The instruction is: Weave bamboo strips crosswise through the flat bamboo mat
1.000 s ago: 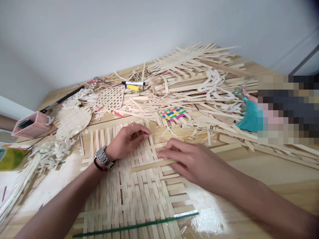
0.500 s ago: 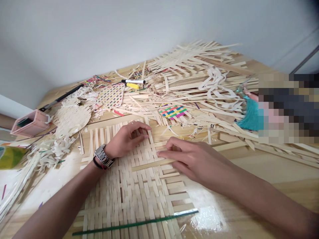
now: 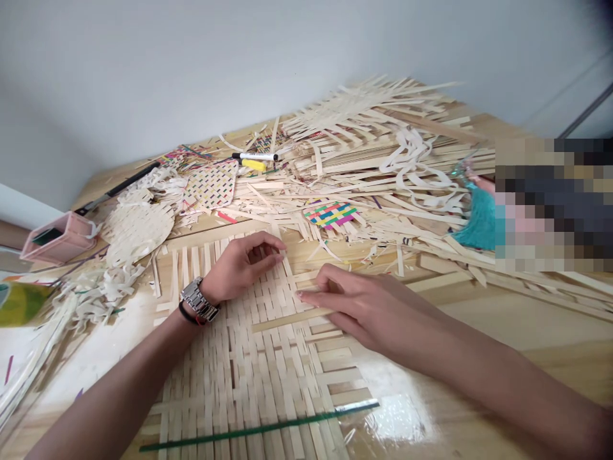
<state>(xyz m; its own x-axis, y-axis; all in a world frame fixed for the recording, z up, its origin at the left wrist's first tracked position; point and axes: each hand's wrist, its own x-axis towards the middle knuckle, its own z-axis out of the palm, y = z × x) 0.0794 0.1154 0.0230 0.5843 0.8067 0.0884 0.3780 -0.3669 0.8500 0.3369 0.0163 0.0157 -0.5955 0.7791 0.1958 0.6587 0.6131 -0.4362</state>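
Observation:
A mat of pale, flat strips like bamboo, the woven mat, lies on the table in front of me. My left hand, with a metal watch on its wrist, rests over the mat's far part. Its thumb and index finger close on a pale upright strip near the far right edge. On the right edge is my right hand, fingers bent and pressed around a loose pale strip that lies slantwise across the weave. That strip's right end is hidden under the fingers. A green strip crosses the mat's near part.
Piles of loose strips cover the back of the table, with a marker and small coloured weavings among them. At the left stand a pink basket and a yellow-green roll. A teal tassel is at right.
My left thumb and index fingertips have drawn together at the upright strip. The right fingertips have shifted slightly left over the mat's edge.

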